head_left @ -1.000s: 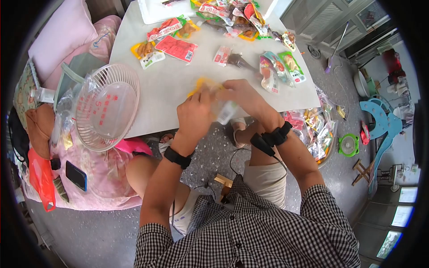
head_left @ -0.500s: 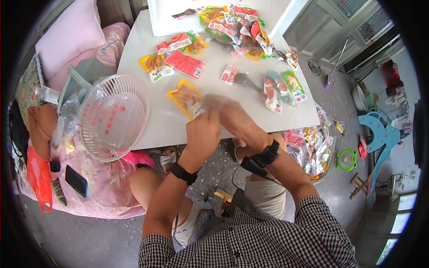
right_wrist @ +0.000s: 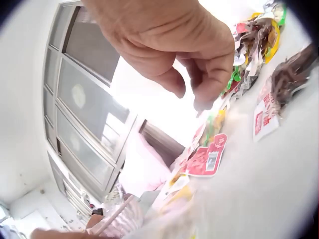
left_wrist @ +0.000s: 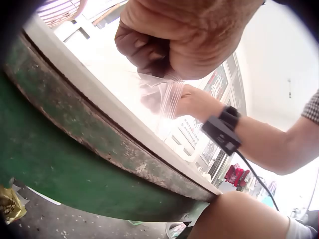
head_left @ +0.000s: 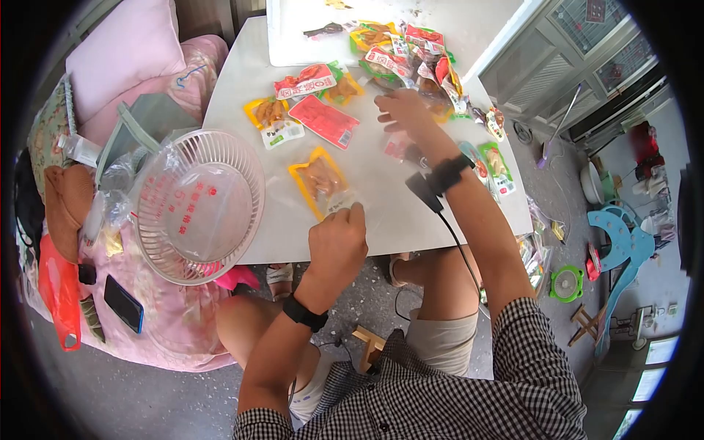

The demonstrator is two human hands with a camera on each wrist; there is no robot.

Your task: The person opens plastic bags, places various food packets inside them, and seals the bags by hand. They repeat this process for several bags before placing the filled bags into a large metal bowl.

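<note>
My left hand (head_left: 339, 238) is at the table's front edge and pinches a clear zip bag (left_wrist: 167, 94), whose ridged strip shows in the left wrist view. Just beyond these fingers, a yellow-edged snack pack (head_left: 320, 180) with brownish food lies on the table (head_left: 400, 213). Reaching over the table's middle, my right hand (head_left: 407, 114) has loosely bent fingers with nothing between thumb and fingertips. Close by it are a heap of snack packs (head_left: 396, 51) and a dark meat pack (right_wrist: 291, 74), the latter partly covered by my forearm in the head view.
A red pack (head_left: 326, 121) and other snack packs lie at the table's left. A white plastic basket (head_left: 257, 191) with printed clear bags stands at the left edge. The wall of a white foam box (head_left: 282, 33) borders the heap. A phone (head_left: 123, 303) rests on the pink cloth.
My right hand has left the left hand and moved away across the table toward the heap. The left hand stays near the front edge, with the yellow-edged pack just beyond it.
</note>
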